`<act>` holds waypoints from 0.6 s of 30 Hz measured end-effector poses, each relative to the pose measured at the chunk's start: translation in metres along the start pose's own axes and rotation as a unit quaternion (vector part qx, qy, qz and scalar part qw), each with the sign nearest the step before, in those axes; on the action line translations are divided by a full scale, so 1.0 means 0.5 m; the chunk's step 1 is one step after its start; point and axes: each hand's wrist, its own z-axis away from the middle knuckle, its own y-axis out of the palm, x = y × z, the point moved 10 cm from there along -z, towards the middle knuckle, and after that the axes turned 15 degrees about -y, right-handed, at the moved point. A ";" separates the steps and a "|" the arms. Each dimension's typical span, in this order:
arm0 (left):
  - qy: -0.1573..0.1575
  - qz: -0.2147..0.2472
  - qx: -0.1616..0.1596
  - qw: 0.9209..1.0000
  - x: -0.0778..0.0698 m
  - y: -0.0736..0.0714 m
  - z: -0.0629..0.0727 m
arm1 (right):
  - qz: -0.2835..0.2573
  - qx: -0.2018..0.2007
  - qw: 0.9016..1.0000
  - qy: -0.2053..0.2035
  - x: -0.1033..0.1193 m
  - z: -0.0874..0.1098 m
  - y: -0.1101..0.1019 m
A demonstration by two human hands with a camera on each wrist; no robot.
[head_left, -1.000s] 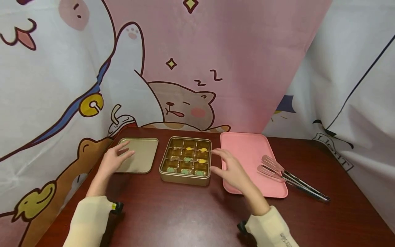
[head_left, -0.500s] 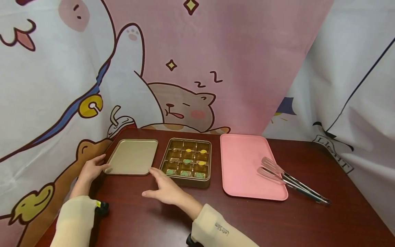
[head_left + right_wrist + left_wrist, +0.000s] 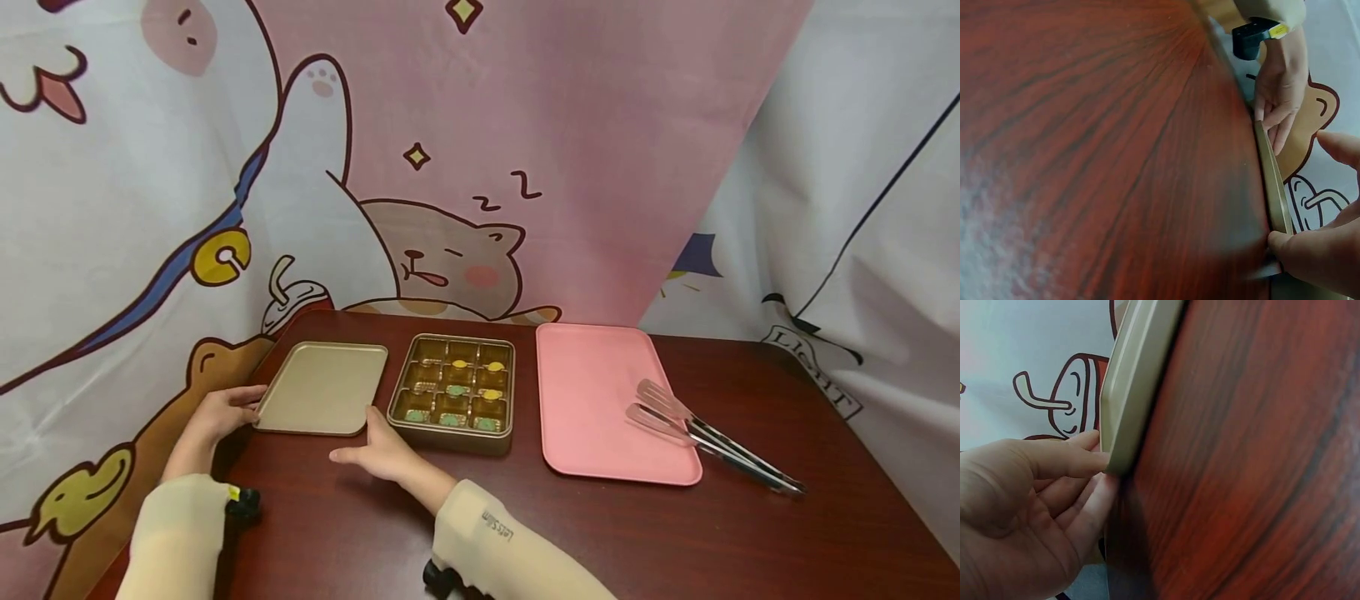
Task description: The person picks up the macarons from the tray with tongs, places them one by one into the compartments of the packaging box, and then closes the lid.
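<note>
A shallow gold tin lid [image 3: 326, 387] lies inside up at the table's left. My left hand [image 3: 217, 414] pinches its near left corner; in the left wrist view the thumb rests on the rim of the lid [image 3: 1132, 406] with fingers beneath. Near the opposite corner, a fingertip of my right hand [image 3: 386, 450] touches the lid's edge, while the thumb points away, apart from it. Just right of the lid stands the open gold tin [image 3: 450, 439], its insert split into several compartments, some holding small green or yellow pieces.
A pink tray [image 3: 585, 400] lies right of the tin. Tongs [image 3: 720, 442] lie across its right edge, their handles on the dark wood table [image 3: 600, 533]. A printed cloth [image 3: 585, 167] hangs behind.
My right hand has come left from the tin's right side to the lid. The left hand has moved from over the lid to its near left corner. The lid has shifted slightly nearer.
</note>
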 end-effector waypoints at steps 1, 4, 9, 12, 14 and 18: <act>-0.004 0.002 0.002 1.000 0.001 -0.002 0.001 | -0.002 -0.005 1.000 0.001 0.000 0.000 -0.001; -0.020 0.014 0.004 1.000 0.008 -0.010 0.002 | -0.014 -0.016 1.000 -0.006 0.007 0.004 -0.004; -0.026 0.018 -0.001 0.999 0.005 -0.027 0.019 | -0.068 -0.020 0.997 -0.033 0.041 0.017 -0.015; -0.020 0.040 0.008 0.999 -0.004 -0.034 0.036 | -0.108 -0.034 0.993 -0.045 0.065 0.027 -0.034; -0.016 0.060 0.014 0.998 -0.014 -0.039 0.048 | -0.129 -0.053 0.989 -0.056 0.080 0.031 -0.057; -0.008 0.071 0.022 0.997 -0.051 -0.047 0.074 | -0.155 -0.111 0.979 -0.068 0.094 0.031 -0.118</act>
